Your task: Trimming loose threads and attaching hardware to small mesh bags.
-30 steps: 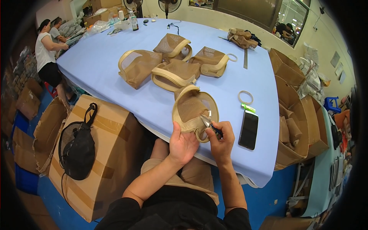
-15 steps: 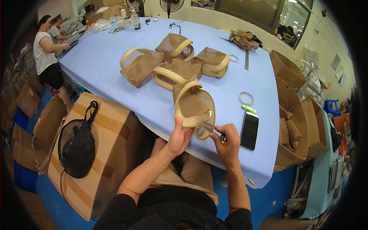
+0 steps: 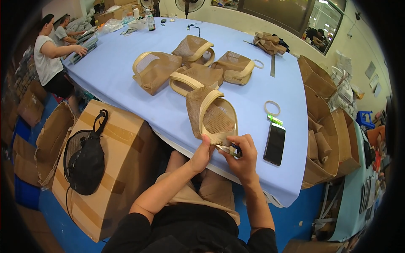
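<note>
- so the brown mesh pouch (image 3: 194, 110) is up in the air over the near edge of the worktop (image 3: 291, 97), tan-trimmed opening turned to the right
- left hand (image 3: 201, 157) has it pinched by the bottom end, thumb up on the trim; fingers behind are mostly hidden
- right hand (image 3: 243, 157) is closed round small metal snips (image 3: 225, 148) with a dark handle; can't tell if the blades are apart
- here's the bit that matters imo: the pouch rises up and away from the left grip, long axis roughly toward the far edge, while the snips lie crosswise, tips pointing left at its bottom end; both hands are right there, left one actually on it; can't tell if metal touches trim
- four more mesh pouches (image 3: 154, 72) sit further in, toward the far edge; the closest is just beyond the held one
- phone (image 3: 274, 144) by the right edge, near the near-right corner; green packet (image 3: 274, 119) and tape ring (image 3: 272, 108) just beyond it
</note>
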Demonstrator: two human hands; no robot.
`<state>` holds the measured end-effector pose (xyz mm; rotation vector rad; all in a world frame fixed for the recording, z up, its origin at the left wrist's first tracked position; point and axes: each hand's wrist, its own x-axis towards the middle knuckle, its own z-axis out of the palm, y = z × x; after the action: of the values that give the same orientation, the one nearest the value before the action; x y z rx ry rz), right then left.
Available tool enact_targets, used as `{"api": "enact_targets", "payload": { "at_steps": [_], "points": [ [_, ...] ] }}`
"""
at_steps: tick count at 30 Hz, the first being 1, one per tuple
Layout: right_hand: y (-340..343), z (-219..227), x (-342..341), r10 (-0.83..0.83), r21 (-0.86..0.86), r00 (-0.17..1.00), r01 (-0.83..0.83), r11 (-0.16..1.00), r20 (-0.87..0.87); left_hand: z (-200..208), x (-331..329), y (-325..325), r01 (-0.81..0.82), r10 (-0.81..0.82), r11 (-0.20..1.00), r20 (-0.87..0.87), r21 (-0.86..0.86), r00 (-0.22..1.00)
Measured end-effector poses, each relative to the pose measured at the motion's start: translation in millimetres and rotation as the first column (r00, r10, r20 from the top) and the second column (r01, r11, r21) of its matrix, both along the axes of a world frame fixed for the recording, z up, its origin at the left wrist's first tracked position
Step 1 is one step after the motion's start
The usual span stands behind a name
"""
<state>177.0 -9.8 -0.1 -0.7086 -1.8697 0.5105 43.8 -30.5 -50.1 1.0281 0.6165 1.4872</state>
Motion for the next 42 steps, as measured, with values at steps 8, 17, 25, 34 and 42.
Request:
{"api": "enact_targets", "payload": {
  "at_steps": [8,17,25,34,42],
  "points": [
    [4,-11,-4,-0.173,0.231,0.975,0.138,0.963,0.139,3,0,-4,0.125,-0.124,0.991,0.03,-0.055,0.992],
    [6,20,9,0.104,-0.796,0.936,-0.343,0.499,-0.337,1,-3,-1,0.094,-0.095,0.995,-0.04,-0.034,0.995],
    [3,32,30,0.285,-0.602,0.904,-0.424,0.677,-0.317,4,-10,2,0.082,-0.081,0.992,0.011,-0.099,0.997],
    [2,11,31,-0.025,-0.125,0.978,0.051,0.991,0.206,8,-13,0,0.178,-0.172,0.983,0.111,-0.045,0.979],
    [2,2,26,-0.062,0.082,0.965,0.042,0.996,0.256,5,-11,-2,0.193,-0.186,0.981,0.16,-0.028,0.969]
  ]
}}
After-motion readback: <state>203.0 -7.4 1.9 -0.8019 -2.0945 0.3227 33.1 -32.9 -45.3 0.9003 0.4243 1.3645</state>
